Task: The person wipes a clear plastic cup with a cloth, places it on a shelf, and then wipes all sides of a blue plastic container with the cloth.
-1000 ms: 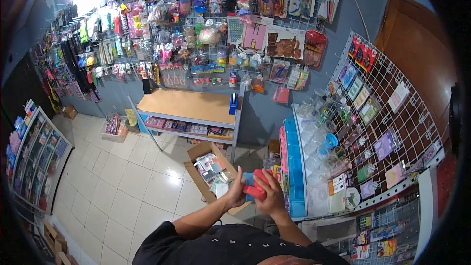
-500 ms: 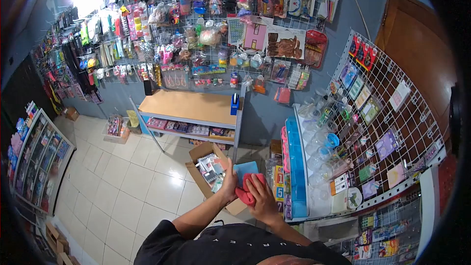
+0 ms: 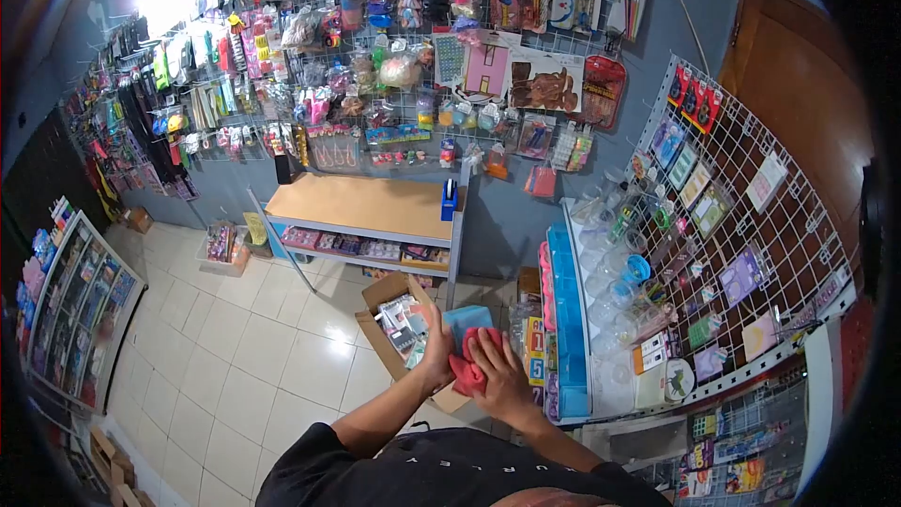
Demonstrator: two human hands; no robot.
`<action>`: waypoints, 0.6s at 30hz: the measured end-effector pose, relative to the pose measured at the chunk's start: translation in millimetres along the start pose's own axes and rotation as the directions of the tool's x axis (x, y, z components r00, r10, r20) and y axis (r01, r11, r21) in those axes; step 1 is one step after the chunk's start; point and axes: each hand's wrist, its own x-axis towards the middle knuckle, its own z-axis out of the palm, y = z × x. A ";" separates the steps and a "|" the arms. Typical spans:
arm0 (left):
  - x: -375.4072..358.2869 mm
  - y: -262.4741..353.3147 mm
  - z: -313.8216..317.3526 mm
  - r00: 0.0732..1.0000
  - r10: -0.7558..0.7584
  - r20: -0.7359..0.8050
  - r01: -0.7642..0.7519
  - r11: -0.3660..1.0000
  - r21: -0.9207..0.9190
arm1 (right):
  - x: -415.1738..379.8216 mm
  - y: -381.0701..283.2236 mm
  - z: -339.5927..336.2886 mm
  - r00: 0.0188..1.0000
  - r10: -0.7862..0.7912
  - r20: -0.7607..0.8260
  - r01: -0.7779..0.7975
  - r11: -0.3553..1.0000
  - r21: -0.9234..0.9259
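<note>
My left hand [image 3: 435, 353] grips a flat light-blue item [image 3: 466, 317] by its left side, with the thumb raised along the edge. What kind of item it is I cannot make out. A crumpled red cloth [image 3: 466, 377] lies against the lower part of its face. Bent over this cloth, my right hand [image 3: 499, 377] presses it onto the blue surface. Just beyond my left hand stands an open cardboard box [image 3: 380, 295] filled with small packaged goods [image 3: 404, 324].
A wooden-topped shelf table [image 3: 361, 202] carries a blue tape dispenser [image 3: 450, 200]. At right, a white shelf [image 3: 610, 399] bears clear plastic cups, beside a wire grid rack [image 3: 751, 178]. Packaged goods cover the back wall. A glass display case [image 3: 84, 305] stands left on the tiled floor [image 3: 235, 347].
My right hand and the red cloth have shifted slightly over the blue item, which has tilted a little. My left hand keeps its hold in nearly the same place.
</note>
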 end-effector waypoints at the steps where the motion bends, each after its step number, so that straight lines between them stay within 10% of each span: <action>1: -1.9 0.6 2.1 1.000 -0.012 -0.004 0.012 0.999 0.030 | 2.2 4.3 -2.1 0.999 0.010 0.036 -0.009 1.000 -0.022; 10: -1.4 -26.4 9.6 0.992 -0.096 0.077 0.098 0.995 -0.018 | 26.4 10.7 -0.6 0.989 0.050 -0.142 -0.035 0.994 0.108; 18: 12.7 -3.6 -17.2 0.972 0.081 -0.219 -0.068 0.996 0.065 | -9.5 21.0 31.6 0.992 -0.060 -0.114 0.096 0.934 0.343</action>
